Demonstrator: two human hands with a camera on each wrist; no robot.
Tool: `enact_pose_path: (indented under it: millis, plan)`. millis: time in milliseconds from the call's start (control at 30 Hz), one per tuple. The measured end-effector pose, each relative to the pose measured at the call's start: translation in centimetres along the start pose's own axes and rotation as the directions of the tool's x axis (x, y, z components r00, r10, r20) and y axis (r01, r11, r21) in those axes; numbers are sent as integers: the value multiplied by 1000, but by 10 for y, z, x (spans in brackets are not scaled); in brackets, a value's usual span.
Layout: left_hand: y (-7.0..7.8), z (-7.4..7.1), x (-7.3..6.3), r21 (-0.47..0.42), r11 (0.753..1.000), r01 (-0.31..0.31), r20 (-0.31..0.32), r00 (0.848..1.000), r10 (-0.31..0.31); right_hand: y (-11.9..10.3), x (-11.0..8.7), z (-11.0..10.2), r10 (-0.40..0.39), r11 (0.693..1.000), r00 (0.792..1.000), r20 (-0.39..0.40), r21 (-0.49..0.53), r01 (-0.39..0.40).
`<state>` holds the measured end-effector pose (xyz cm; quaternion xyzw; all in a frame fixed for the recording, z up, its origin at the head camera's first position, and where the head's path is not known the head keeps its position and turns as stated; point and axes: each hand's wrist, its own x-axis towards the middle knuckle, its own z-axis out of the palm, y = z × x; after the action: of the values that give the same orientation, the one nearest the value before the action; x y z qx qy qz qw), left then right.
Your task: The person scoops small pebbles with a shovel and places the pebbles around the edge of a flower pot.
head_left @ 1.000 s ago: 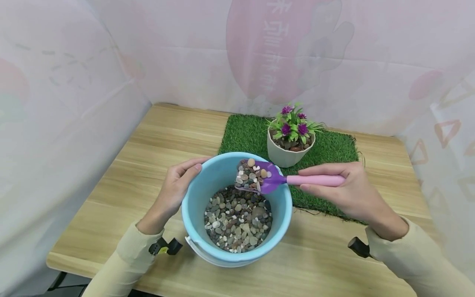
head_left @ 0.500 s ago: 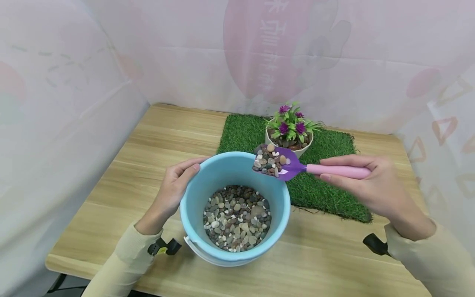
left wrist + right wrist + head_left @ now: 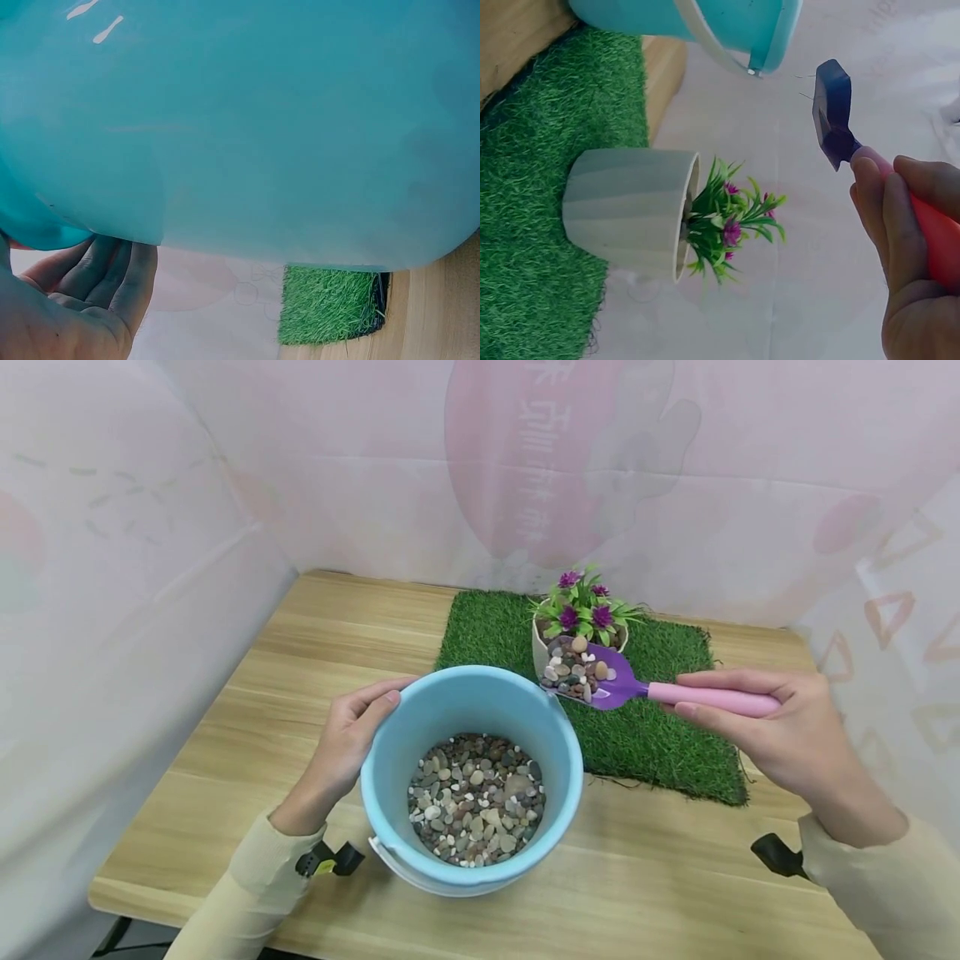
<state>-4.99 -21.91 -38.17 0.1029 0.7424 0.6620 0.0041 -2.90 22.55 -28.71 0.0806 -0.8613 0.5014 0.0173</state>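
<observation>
The light blue bucket (image 3: 480, 702) stands on the table with many small pebbles (image 3: 477, 810) in its bottom. My left hand (image 3: 352, 735) holds its left rim; the left wrist view shows the fingers (image 3: 120, 277) against the outer wall. My right hand (image 3: 806, 727) grips the pink handle of a purple toy shovel (image 3: 618, 681), thumb and fingers round it. A heap of mixed pebbles (image 3: 576, 670) lies on the blade. In the head view the blade overlaps the front of a white flowerpot (image 3: 634, 214) with purple flowers; the right wrist view shows it above pot level.
A green artificial grass mat (image 3: 660, 752) lies under the pot on the wooden table (image 3: 300, 685). The bucket's white handle (image 3: 405, 864) hangs down at its front. Printed cloth walls (image 3: 360, 502) enclose the table at the back and sides.
My right hand has carried the loaded shovel right and away from me, from above the bucket to the flowerpot. The left hand stays at the bucket rim.
</observation>
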Motion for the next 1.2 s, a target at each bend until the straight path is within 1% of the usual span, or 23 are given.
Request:
enact_pose_path:
  millis: [100,167,233,333,400,533,667,900,1000,1100,1200]
  plan:
    - [0,0,0,-7,1000,2,-2,1000,-2,7,-2,0,38,999,999,-14,-17,-38]
    - [-1,-1,0,-8,1000,3,-2,1000,-3,11,-2,0,73,997,997,-11,-25,-73]
    - [-1,-1,0,-5,1000,4,-1,1000,-4,15,-4,0,124,991,992,-10,-43,-125]
    - [-1,-1,0,2,1000,2,-1,1000,-2,23,-5,1,179,983,984,-15,-38,-180]
    - [0,-1,1,5,1000,-1,-1,1000,1,29,-4,4,175,984,984,-17,-19,-175]
    - [-1,0,1,2,1000,-8,4,1000,8,40,-3,10,143,990,989,-27,16,-143]
    - [-1,0,1,-1,1000,-5,7,1000,5,50,-2,15,147,989,988,-44,12,-147]
    - [0,-1,1,-3,1000,2,9,1000,-2,64,-1,23,116,993,990,-75,12,-115]
    - [-1,-1,1,-6,1000,3,8,1000,-3,67,-1,24,118,993,989,-87,5,-118]
    - [0,0,1,-2,1000,7,2,1000,-7,69,-1,25,135,991,987,-89,25,-133]
    - [0,0,0,2,1000,12,-2,1000,-12,70,-1,26,154,988,983,-98,18,-153]
